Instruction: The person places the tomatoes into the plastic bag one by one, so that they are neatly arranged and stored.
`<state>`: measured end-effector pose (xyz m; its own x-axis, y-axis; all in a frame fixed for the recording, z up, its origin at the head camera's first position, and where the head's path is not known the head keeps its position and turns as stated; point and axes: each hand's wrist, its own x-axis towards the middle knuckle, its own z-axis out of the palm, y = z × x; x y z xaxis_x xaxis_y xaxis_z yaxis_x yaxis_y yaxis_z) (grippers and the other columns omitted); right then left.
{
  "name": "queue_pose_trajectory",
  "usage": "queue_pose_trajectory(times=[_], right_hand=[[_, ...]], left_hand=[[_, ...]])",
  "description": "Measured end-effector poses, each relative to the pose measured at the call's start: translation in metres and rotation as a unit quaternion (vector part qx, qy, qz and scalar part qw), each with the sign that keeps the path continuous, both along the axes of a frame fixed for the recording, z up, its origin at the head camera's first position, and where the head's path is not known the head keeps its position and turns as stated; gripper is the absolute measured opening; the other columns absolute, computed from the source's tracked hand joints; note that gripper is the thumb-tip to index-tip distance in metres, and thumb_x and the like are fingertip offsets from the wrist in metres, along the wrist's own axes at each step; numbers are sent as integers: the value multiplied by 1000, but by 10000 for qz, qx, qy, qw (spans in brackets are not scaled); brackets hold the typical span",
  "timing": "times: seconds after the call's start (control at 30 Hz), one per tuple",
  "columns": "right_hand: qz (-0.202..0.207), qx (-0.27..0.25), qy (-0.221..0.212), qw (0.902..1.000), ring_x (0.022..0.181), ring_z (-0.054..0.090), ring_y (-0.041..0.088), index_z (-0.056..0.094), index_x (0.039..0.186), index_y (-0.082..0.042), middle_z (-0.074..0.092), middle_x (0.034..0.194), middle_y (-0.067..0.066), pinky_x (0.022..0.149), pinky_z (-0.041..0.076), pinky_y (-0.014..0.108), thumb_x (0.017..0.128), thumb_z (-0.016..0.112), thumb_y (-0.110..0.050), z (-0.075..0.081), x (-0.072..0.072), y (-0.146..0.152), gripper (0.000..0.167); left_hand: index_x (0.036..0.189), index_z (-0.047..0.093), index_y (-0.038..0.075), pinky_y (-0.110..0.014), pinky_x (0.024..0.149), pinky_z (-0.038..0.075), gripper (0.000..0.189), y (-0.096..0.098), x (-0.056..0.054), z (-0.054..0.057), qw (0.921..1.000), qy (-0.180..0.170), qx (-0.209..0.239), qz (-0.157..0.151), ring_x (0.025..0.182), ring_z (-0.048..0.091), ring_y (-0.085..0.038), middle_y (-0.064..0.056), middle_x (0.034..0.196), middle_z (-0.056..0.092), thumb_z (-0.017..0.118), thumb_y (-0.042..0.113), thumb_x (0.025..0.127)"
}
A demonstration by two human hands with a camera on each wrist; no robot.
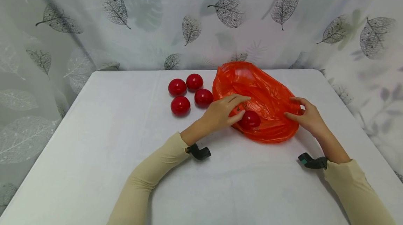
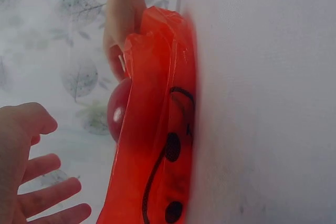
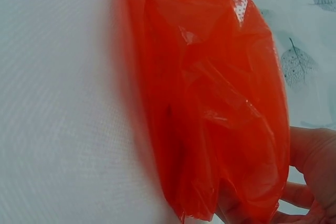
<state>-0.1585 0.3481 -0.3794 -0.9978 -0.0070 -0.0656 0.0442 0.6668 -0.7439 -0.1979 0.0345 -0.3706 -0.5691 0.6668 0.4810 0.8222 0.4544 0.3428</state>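
Note:
An orange-red plastic bag (image 1: 270, 102) lies on the white table with its mouth spread. One glossy, dark red, ball-shaped thing (image 1: 250, 119) rests inside the bag's near left part; in the left wrist view the same red ball-shaped thing (image 2: 119, 108) bulges above the bag's edge. My left hand (image 1: 221, 113) hovers over the bag's left side, fingers loosely spread, thumb close by the ball-shaped thing. In the left wrist view those fingers (image 2: 50, 192) stand apart from it, holding nothing. My right hand (image 1: 310, 116) grips the bag's right rim between thumb and fingers.
Several more red ball-shaped things (image 1: 180, 106) are grouped on the table (image 1: 119, 123) left of the bag, the closest beside the bag's left edge. A leaf-patterned curtain (image 1: 151, 18) hangs behind the table's far edge. Each wrist wears a small black camera (image 1: 199, 152).

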Motion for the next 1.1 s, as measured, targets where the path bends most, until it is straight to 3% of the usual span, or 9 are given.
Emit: queue_pose_trajectory(times=[0.2,0.53,0.9,1.1], right_hand=[[4,59,5,10000,115,43,51,29,147,5,34,142,34,65,43,4,95,63,-20,-2,-2,0,67],[2,193,118,9997,115,40,50,33,145,6,35,141,35,64,40,2,95,63,-21,-6,-3,-1,64],[-23,215,95,9997,121,35,51,34,144,7,34,142,36,65,36,-1,96,61,-21,-6,-4,0,61],[-25,194,57,9998,119,36,50,34,144,7,34,142,36,64,39,1,97,60,-21,-7,-3,-2,61]], left_hand=[[132,58,13,-11,64,48,40,-10,-2,0,10000,25,44,72,83,60,-14,-6,125,62,64,24,93],[130,60,14,-21,73,55,40,-33,-3,-1,9989,177,-75,434,109,62,-18,-5,127,62,65,24,92],[130,60,15,-26,77,57,40,-57,-6,-3,9974,149,-80,707,109,62,-19,-6,127,62,66,24,92],[129,62,16,-24,72,57,40,-68,-5,-6,9964,122,-53,835,98,63,-18,-6,122,64,67,23,90]])
